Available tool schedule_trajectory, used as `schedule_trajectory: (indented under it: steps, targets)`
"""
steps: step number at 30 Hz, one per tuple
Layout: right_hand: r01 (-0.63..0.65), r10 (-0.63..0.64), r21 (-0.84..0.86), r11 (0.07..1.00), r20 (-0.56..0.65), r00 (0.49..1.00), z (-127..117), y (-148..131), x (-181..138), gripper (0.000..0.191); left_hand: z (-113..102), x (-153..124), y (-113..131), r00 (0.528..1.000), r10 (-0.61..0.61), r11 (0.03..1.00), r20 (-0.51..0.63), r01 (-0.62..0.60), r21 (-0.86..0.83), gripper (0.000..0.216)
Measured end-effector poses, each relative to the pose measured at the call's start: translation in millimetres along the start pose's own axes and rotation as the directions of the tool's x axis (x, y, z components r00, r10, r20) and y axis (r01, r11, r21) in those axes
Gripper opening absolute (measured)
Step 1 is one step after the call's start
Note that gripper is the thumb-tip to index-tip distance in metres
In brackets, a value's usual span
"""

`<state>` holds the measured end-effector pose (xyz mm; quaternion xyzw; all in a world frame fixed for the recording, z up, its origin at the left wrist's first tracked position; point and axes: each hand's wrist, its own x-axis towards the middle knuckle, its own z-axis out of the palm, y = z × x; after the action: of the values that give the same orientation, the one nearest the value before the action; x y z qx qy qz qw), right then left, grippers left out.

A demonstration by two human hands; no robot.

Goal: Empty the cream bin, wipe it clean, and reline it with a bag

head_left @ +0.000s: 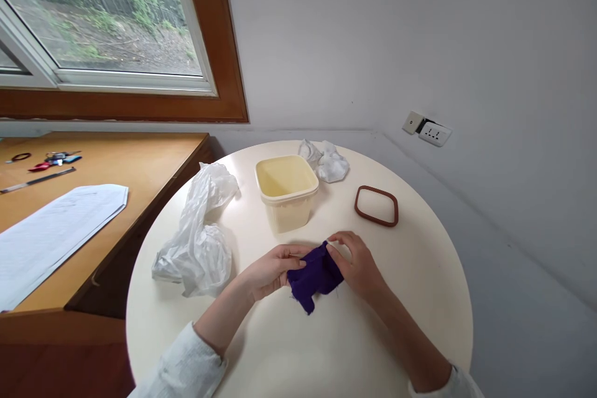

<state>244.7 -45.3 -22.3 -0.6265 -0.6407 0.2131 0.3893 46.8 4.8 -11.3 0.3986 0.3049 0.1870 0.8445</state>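
A small purple cloth (314, 275) lies on the round cream table (298, 348), held between both hands. My left hand (270, 270) pinches its left edge with closed fingers. My right hand (357, 264) grips its upper right corner, fingers curled over it. Just behind the cloth stands an open cream plastic tub (286, 189), with nothing visible inside. Its brown-rimmed lid (376, 206) lies flat to the right of the tub.
A crumpled white plastic bag (200, 233) lies on the table's left side and a small crumpled white piece (326, 160) sits behind the tub. A wooden desk (116, 161) at left holds paper (51, 230), keys and a ruler. A wall socket (433, 132) is at the right.
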Motion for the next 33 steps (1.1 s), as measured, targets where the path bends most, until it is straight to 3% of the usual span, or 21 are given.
schedule_trajectory:
  steps: [3, 6, 8, 10, 13, 15, 18, 20, 22, 23, 24, 25, 27, 29, 30, 33]
  targets:
    - [-0.108, 0.123, -0.231, 0.967, 0.052, 0.991, 1.4, 19.6, 3.7, 0.024, 1.8, -1.4, 2.4, 0.996, -0.015, 1.0, -0.092, 0.013, -0.02, 0.03]
    - [-0.105, 0.134, -0.252, 0.962, 0.1, 0.986, 3.6, 25.0, 2.8, 0.01, 2.1, -1.9, 4.3, 0.986, -0.004, 0.999, -0.168, -0.005, -0.053, 0.025]
    - [-0.114, 0.126, -0.127, 0.985, 0.09, 0.988, 1.1, 24.6, 3.9, 0.009, 0.8, -1.5, 4.7, 0.985, 0.01, 0.998, -0.171, -0.021, -0.066, 0.025]
    - [-0.206, 0.199, 0.092, 0.974, 0.072, 0.977, -5.3, 23.8, 7.0, 0.014, -1.1, -0.6, 4.4, 0.987, 0.025, 0.996, -0.158, -0.038, -0.077, 0.026]
    - [-0.354, 0.356, 0.408, 0.842, 0.074, 0.932, -15.7, 20.6, 11.4, 0.025, -2.6, 1.8, 2.7, 0.988, 0.03, 0.996, -0.149, -0.042, -0.082, 0.028]
    - [-0.32, 0.377, 0.508, 0.8, -0.011, 0.926, -16.8, 14.2, 10.5, 0.027, -1.5, 3.7, 0.9, 0.989, 0.012, 0.996, -0.15, -0.025, -0.082, 0.028]
    - [-0.127, 0.21, 0.473, 0.872, -0.126, 0.97, -7.6, -4.0, 1.2, 0.021, 2.2, 5.7, -1.8, 0.991, -0.017, 0.994, -0.131, 0.002, -0.109, 0.029]
    - [0.06, -0.056, 0.362, 0.93, -0.022, 0.998, 0.6, -18.5, -7.9, 0.012, 4.2, 6.0, -3.0, 0.993, -0.007, 0.993, -0.12, -0.007, -0.115, 0.032]
    - [0.26, -0.309, 0.279, 0.924, 0.148, 0.939, 6.3, -29.5, -15.4, 0.006, 4.6, 5.7, -3.5, 0.993, 0.024, 0.996, -0.114, -0.033, -0.08, 0.035]
    - [0.32, -0.377, 0.271, 0.908, 0.196, 0.905, 8.1, -32.2, -17.8, 0.004, 4.4, 5.5, -3.5, 0.993, 0.039, 0.998, -0.112, -0.045, -0.05, 0.036]
    - [0.334, -0.394, 0.278, 0.901, 0.197, 0.898, 9.5, -32.9, -19.0, 0.004, 4.1, 5.3, -3.3, 0.993, 0.053, 0.998, -0.107, -0.055, -0.017, 0.035]
    - [0.302, -0.356, 0.294, 0.907, 0.15, 0.922, 10.7, -31.9, -19.2, 0.007, 4.1, 5.1, -2.8, 0.993, 0.067, 0.998, -0.1, -0.067, 0.012, 0.035]
    - [0.137, -0.148, 0.375, 0.917, 0.003, 0.989, 13.3, -26.6, -17.4, 0.015, 6.5, 4.5, -1.4, 0.989, 0.122, 0.992, -0.089, -0.118, 0.054, 0.038]
    - [-0.048, 0.1, 0.551, 0.833, -0.066, 0.993, 16.2, -22.0, -14.8, 0.021, 14.8, 2.7, 0.3, 0.973, 0.217, 0.971, -0.085, -0.206, 0.121, 0.044]
    - [-0.113, 0.188, 0.659, 0.743, -0.043, 0.981, 17.5, -21.1, -14.0, 0.025, 21.5, 1.3, 0.9, 0.96, 0.268, 0.949, -0.083, -0.248, 0.193, 0.046]
    - [-0.248, 0.281, 0.899, 0.362, 0.148, 0.948, 19.2, -24.4, -14.5, 0.039, 49.6, -3.7, 1.0, 0.923, 0.38, 0.786, -0.057, -0.29, 0.547, 0.05]
